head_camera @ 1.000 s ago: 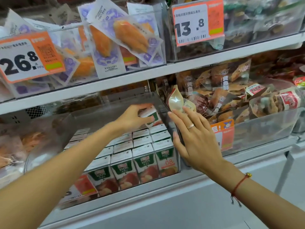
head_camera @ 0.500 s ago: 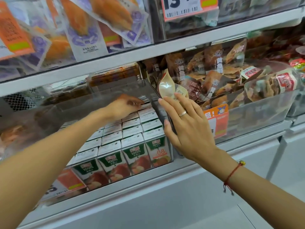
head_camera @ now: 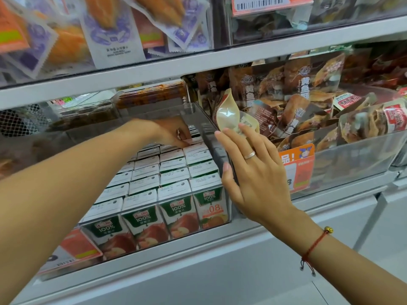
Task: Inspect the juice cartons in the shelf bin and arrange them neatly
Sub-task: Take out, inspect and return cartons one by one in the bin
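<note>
Green-and-white juice cartons (head_camera: 144,180) with apple pictures stand in tight rows inside a clear plastic shelf bin (head_camera: 199,116). My left hand (head_camera: 169,134) reaches deep to the bin's back right, fingers curled down and pinching the top of a rear juice carton (head_camera: 193,142). My right hand (head_camera: 253,175) lies flat with fingers spread against the outside of the bin's right wall, thumb at the front corner; it holds nothing. The rear cartons under my left hand are partly hidden.
A neighbouring clear bin (head_camera: 352,155) on the right holds brown snack pouches, with a beige pouch (head_camera: 228,115) leaning at my right fingertips and an orange price tag (head_camera: 297,170). The upper shelf edge (head_camera: 198,62) hangs close above, loaded with purple-white packets (head_camera: 110,34).
My left hand has gone from holding a carton above the rows to lowering it into the back right of the bin. The right hand stays on the bin's side. The view has tilted down.
</note>
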`<move>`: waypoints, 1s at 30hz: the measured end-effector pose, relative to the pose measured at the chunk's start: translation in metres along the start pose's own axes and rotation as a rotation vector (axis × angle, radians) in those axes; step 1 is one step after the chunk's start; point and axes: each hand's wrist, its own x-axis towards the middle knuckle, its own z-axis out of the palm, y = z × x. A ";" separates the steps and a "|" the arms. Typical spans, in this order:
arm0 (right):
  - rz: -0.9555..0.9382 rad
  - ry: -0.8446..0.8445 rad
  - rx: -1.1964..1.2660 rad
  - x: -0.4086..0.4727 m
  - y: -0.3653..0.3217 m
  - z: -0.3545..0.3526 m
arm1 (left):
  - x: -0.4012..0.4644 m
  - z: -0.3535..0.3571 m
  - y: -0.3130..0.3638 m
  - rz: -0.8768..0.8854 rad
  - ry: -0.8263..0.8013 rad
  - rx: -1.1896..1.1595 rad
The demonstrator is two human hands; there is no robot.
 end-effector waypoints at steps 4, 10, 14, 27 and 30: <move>0.004 -0.014 -0.002 -0.001 0.000 0.000 | -0.004 0.002 0.001 -0.038 -0.013 0.084; 0.004 -0.053 0.007 -0.001 0.001 -0.002 | -0.031 -0.003 0.013 -0.120 0.318 -0.271; 0.011 -0.127 0.013 0.000 -0.001 -0.010 | -0.058 0.002 0.027 -0.160 0.609 -0.632; 0.138 -0.355 0.084 0.024 -0.042 -0.073 | -0.202 0.043 0.083 -0.411 0.799 -1.570; 0.279 -0.326 0.474 0.023 -0.071 -0.088 | -0.232 0.052 0.094 -0.377 0.727 -1.596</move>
